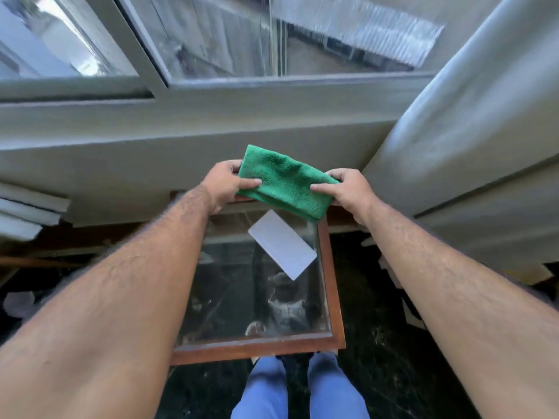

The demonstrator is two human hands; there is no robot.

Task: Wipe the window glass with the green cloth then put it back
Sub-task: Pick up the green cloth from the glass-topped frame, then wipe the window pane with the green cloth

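A folded green cloth (284, 182) is stretched between both hands, in the air below the window sill. My left hand (225, 184) pinches its left end with the thumb on top. My right hand (348, 190) pinches its right end the same way. The window glass (242, 37) is above and beyond the hands, in a grey frame, with a second pane (54, 40) to its left. The cloth is apart from the glass.
A glass-topped table with a brown wooden frame (331, 285) stands under my hands, with a white card (282, 244) lying on it. A grey curtain (472, 131) hangs at the right. The grey sill (151, 137) runs across. Clutter lies on the dark floor on both sides.
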